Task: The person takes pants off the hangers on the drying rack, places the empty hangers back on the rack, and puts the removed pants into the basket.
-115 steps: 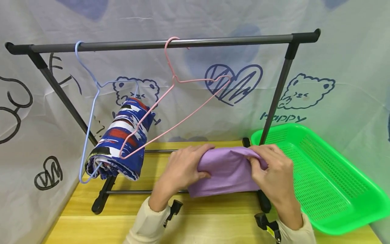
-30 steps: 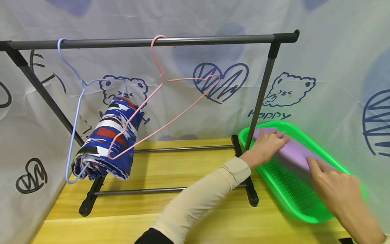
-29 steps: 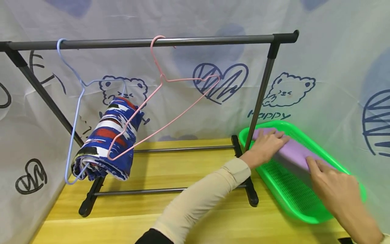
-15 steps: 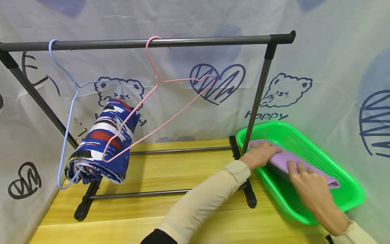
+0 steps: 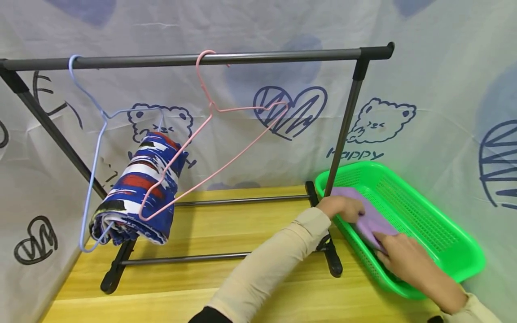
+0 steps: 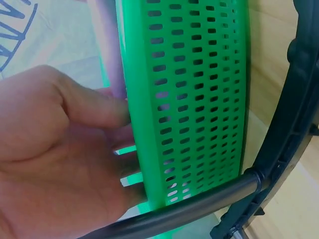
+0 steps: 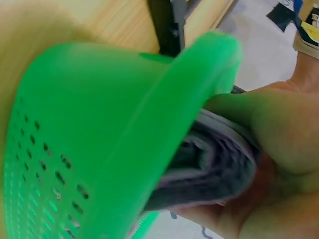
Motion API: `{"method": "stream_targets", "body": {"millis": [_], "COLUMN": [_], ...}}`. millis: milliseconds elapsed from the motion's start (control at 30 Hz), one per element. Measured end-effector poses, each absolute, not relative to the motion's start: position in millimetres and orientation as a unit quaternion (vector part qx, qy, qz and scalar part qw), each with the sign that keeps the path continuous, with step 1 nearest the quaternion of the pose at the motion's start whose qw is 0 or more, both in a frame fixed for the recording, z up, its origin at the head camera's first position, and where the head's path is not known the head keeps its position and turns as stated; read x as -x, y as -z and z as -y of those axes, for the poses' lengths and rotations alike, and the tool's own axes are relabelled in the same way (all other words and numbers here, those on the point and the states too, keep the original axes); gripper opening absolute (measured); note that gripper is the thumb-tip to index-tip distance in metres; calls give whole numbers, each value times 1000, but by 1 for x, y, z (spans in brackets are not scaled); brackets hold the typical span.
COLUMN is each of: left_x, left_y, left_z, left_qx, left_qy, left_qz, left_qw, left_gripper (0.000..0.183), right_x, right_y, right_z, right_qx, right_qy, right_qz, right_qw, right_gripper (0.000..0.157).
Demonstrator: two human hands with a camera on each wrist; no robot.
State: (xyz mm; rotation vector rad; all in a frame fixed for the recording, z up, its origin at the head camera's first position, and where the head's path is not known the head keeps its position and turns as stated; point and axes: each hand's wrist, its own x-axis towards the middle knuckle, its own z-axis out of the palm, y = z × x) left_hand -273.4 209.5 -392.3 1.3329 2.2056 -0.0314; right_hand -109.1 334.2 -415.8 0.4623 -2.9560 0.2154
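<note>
A folded purple cloth lies inside the green basket, along the wall closest to the rack. My left hand pinches its far part; in the left wrist view the thumb and fingertips reach in behind the basket's rim. At the near end, my right hand grips the cloth between thumb and fingers. The right wrist view shows that end's rolled, greyish layers cupped in my right hand, just past the green rim.
A dark clothes rack stands left of the basket, its right foot close by it. From its bar hang a pink hanger and a blue hanger with a rolled blue, white and red garment. Wooden tabletop lies below.
The purple cloth has gone from in front of the rack rightward into the basket. Since half a second ago it has shifted toward the basket's rack-side wall, and both hands' fingers have curled in round it.
</note>
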Motion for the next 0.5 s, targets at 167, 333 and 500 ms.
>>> {"method": "stream_targets", "body": {"millis": [167,333,500], "left_x": [274,271,261], "left_y": [389,391,395], "left_z": [-209,-208,-208], "left_qx": [-488,-458,-423], "left_qy": [13,13,40], "left_qz": [-812,-829,-867], "left_qw": [319,321,262], "left_gripper": [47,50,44], "right_x": [110,109,111], "right_y": [413,408,405], "right_z": [-333,-335,-337], "right_qx": [-145,-150,-158], "right_qy": [-133,-165,-185], "right_qz": [980,974,966], "right_qw": [-5,-49,-86], "right_gripper": [36,42,38]}}
